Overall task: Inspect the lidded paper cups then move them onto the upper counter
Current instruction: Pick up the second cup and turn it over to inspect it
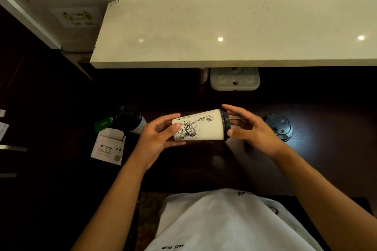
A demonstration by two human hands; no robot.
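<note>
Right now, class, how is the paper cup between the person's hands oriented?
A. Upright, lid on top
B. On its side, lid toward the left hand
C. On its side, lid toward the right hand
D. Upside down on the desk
C: the paper cup lies sideways with its black lid at the right hand, its base in the left hand.

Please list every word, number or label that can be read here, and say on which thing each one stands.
"A4": white paper pack left of the left hand.
"JAZZ CLUB", seen upside down: white shirt, bottom edge.
Held paper cup: Statue of Liberty drawing; its small print is unreadable.
Wall sticker, green card: too blurred.
</note>
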